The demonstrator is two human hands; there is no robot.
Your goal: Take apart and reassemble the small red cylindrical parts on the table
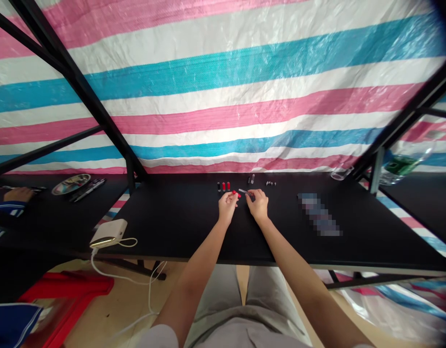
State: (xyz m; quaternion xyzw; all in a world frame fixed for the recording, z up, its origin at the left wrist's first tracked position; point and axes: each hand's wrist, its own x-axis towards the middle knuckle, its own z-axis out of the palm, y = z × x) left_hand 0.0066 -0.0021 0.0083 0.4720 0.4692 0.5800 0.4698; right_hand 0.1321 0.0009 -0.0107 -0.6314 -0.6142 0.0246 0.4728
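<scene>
My left hand is closed, pinching a small red cap-like piece between thumb and fingers. Close beside it, my right hand grips a slim dark tube with a greyish tip, which points at the left hand; the two pieces look apart. Just beyond the left hand stand a small black cylinder and two red cylinders. Behind the right hand are a dark and a clear small tube. Several tiny shiny pieces lie to their right.
On the black table are a white box with a cable at left, a blurred-out flat item and a clear cup at right. A bottle stands beyond the frame. Another person's hand and pens are at far left.
</scene>
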